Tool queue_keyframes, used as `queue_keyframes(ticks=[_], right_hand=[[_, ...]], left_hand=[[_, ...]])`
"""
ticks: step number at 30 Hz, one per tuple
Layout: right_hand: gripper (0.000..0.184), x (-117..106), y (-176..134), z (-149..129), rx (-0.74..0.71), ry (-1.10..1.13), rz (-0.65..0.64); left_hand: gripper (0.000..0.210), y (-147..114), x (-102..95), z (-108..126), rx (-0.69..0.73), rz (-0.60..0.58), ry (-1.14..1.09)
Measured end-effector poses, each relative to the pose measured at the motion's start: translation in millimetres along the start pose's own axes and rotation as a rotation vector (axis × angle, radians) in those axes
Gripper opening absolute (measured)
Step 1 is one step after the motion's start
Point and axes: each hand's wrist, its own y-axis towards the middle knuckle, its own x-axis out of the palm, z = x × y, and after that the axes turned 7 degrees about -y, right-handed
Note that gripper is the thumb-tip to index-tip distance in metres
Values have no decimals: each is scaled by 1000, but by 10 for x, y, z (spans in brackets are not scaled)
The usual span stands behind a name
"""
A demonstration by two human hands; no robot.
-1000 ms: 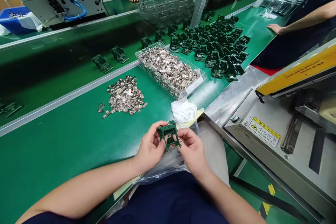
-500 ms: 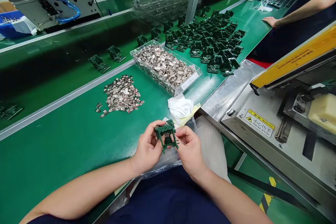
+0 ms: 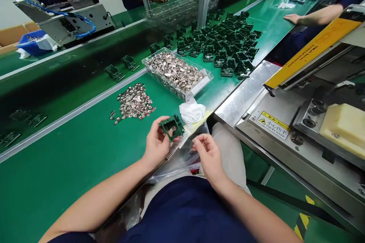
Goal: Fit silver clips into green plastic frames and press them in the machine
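Observation:
My left hand [image 3: 156, 145] grips a dark green plastic frame [image 3: 179, 128] with a square opening, its thumb reaching into that opening. Apart from the frame, to its lower right, my right hand [image 3: 210, 155] is closed in a pinch. Anything between those fingertips is too small to make out. Under the frame, a strip of thin metal pins [image 3: 179, 144] lies at the table's edge. Beyond it sits a crumpled white cloth [image 3: 192, 113] on yellow paper. A loose pile of small metal pieces [image 3: 135, 102] lies farther left on the green table [image 3: 94, 148].
A clear plastic box [image 3: 196, 90] full of small metal pieces stands ahead. Many green frames [image 3: 225, 41] are heaped behind it. To the right is a machine [image 3: 281, 110] with a hand-injury warning label. A co-worker's arm [image 3: 316, 18] rests on the table's far right.
My right hand has come away from the green frame, down and to the right. My left hand has tilted the frame and moved it slightly left and up. The pin strip shows more.

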Motion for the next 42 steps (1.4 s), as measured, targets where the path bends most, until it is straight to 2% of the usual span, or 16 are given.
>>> queue_keyframes(ticks=[3, 5, 11, 15, 19, 22, 25, 28, 32, 35, 38, 40, 42], right_hand=[[36, 27, -27, 197, 91, -94, -192], [40, 111, -30, 278, 119, -107, -270], [41, 304, -9, 292, 72, -123, -162], [37, 264, -37, 355, 15, -156, -175], [35, 209, -43, 460, -110, -269, -171], [35, 176, -23, 498, -187, -331, -206], [37, 124, 8, 503, -212, -378, -296], [36, 42, 62, 519, -182, -449, -378], [31, -94, 168, 536, -117, -552, -415], [27, -195, 220, 428, -84, -613, -400], [22, -275, 224, 141, -36, -615, -331], [18, -293, 220, -109, -65, -579, -288], [15, -263, 229, -334, -164, -548, -275]], left_hand=[[49, 126, -28, -81, -3, 30, -29], [48, 163, -25, -122, -16, 20, -39], [50, 24, 36, -171, -87, 154, -130], [47, -89, 48, -204, -118, 160, -161], [47, -71, 53, -218, -129, 162, -198], [45, -38, 54, -210, -117, 167, -200], [45, -28, 49, -210, -132, 164, -203], [44, -25, 40, -217, -143, 149, -187], [45, -6, 36, -194, -130, 128, -186], [45, 8, 36, -143, -130, 83, -189], [40, 12, 28, -100, -132, 14, -179], [37, 7, 15, -94, -116, -33, -168], [35, -5, -3, -111, -80, -72, -140]])
